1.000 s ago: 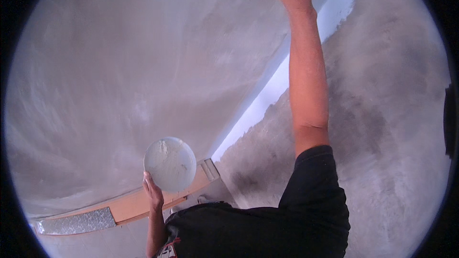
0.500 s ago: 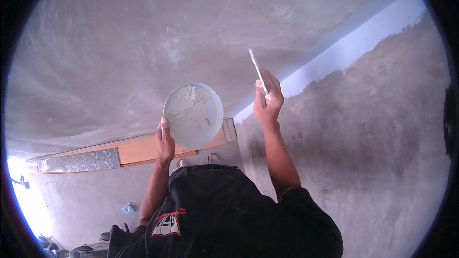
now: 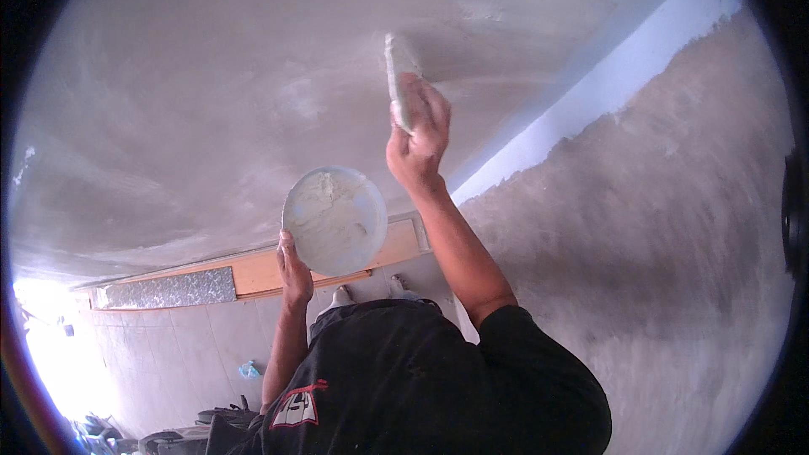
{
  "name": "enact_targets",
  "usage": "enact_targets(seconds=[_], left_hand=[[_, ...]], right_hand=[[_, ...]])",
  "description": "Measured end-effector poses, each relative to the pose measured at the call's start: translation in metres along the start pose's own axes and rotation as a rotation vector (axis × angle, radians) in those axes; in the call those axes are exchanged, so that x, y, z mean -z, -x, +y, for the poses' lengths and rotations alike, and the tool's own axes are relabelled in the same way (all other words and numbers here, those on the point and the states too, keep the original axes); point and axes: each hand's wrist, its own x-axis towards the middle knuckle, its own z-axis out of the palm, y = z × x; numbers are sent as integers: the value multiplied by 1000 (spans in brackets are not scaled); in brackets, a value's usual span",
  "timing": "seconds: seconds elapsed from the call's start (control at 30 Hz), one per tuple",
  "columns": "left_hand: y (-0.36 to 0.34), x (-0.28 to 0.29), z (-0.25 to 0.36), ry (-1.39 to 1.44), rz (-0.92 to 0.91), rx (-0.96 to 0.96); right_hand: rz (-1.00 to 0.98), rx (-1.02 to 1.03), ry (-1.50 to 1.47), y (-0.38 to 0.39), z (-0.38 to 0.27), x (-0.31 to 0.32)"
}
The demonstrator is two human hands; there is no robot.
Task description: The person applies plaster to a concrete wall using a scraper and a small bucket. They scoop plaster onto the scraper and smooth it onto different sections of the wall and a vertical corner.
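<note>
Black shirt (image 3: 421,388): person's own, lower middle.
Left hand (image 3: 293,274): fingers clamped on the rim of a round pan (image 3: 334,221) of pale plaster, held just below the right hand.
Right hand (image 3: 419,139): fingers clamped on a flat trowel (image 3: 393,76), blade touching the grey plastered surface (image 3: 211,93).
Pale blue strip (image 3: 607,93): right of the trowel, well apart.

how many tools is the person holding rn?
2. A round plaster-smeared pan in the left hand, held low at centre. A flat trowel gripped in the right hand, blade against the grey plastered wall. None seem hidden.
</note>
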Motion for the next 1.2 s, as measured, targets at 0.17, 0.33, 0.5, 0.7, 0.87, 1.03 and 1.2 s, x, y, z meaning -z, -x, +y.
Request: enact_targets(seconds=[0.17,0.33,0.5,0.7,0.87,1.03,1.2], left_hand=[[1,3,-8,-11,58,24],[-2,0,-11,56,69,29],[-4,4,-18,-12,96,-22],[-6,18,-26,-139,120,-27],[-6,14,-15,-282,131,-97],[-6,13,-12,-246,128,-81],[-6,14,-13,-280,132,-113]], right_hand=[[306,-22,60,-65,-2,-7],[-107,104,65,-5,-43,-39],[-163,-207,-280,67,-24,-20],[-344,-922,-584,103,-39,15],[-594,-858,-474,100,-41,28],[-600,-818,-438,113,-39,18],[-592,-791,-423,114,-40,6]])
